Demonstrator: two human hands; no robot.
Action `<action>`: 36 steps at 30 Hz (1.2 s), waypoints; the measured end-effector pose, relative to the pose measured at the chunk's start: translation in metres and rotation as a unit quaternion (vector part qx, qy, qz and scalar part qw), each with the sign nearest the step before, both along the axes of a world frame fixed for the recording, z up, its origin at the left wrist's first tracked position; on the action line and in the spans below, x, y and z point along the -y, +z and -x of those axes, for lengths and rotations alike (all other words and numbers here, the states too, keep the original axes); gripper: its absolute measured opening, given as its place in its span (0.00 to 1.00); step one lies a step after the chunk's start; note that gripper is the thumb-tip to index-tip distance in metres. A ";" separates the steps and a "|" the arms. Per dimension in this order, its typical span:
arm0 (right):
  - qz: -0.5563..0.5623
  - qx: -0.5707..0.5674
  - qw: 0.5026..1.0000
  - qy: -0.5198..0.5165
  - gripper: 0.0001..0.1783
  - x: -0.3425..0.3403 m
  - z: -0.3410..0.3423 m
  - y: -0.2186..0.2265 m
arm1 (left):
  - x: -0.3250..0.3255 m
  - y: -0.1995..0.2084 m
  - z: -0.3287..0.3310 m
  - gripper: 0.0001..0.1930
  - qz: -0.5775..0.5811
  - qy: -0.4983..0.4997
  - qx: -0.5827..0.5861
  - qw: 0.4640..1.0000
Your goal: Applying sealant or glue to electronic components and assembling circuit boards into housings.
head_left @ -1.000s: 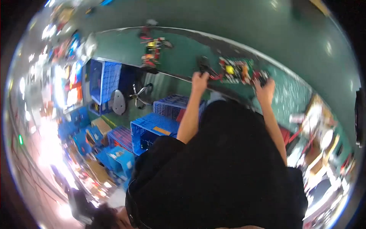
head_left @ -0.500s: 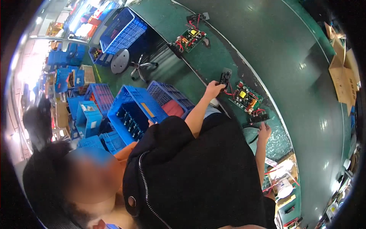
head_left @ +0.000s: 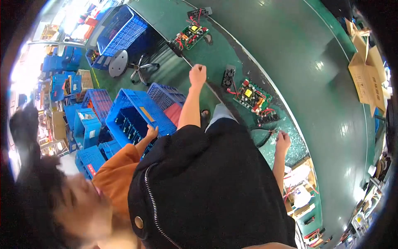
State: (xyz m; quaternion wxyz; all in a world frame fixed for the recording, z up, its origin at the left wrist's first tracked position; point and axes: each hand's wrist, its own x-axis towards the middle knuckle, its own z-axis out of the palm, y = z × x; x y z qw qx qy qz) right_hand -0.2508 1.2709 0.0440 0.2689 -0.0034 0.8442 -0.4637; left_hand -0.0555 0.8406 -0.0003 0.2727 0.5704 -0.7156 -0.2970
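A green circuit board (head_left: 253,97) with a yellow component lies on the green bench (head_left: 217,50). Red wires join it to a black panel part (head_left: 228,78) on its left and a black block (head_left: 267,118) at its near right. My left hand (head_left: 197,76) is raised left of the board, off the bench edge, fingers curled in; anything inside is hidden. My right hand (head_left: 283,143) is just beyond the black block, fingertips pinched together; whatever they hold, if anything, is too small to name. A dark curved object (head_left: 262,139) lies beside it.
Another wired circuit board (head_left: 192,36) lies farther along the bench. A co-worker in an orange sleeve (head_left: 114,170) has a hand on a blue crate (head_left: 143,114) of parts at left. A stool (head_left: 119,63) and stacked crates stand beyond; a cardboard box (head_left: 367,74) is at right.
My left hand has let go of the black panel part and moved left, away from the board. My right hand has drawn slightly back from the black block. The co-worker's hand shows more on the crate.
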 end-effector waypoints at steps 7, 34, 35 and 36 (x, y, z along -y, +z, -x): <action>-0.017 0.003 1.000 0.015 0.13 0.032 0.003 0.020 | 0.188 0.021 0.002 0.08 0.210 0.011 0.133 0.968; -0.085 0.129 0.963 -0.221 0.16 -0.034 -0.027 -0.001 | 0.273 0.011 0.033 0.15 0.105 0.011 0.036 0.994; -0.080 0.130 0.963 -0.223 0.16 -0.033 -0.027 0.000 | 0.249 0.029 0.042 0.14 0.147 0.074 0.032 0.986; -0.075 0.126 0.963 -0.226 0.16 -0.030 -0.026 -0.001 | 0.233 0.030 0.039 0.15 0.165 0.110 0.020 0.980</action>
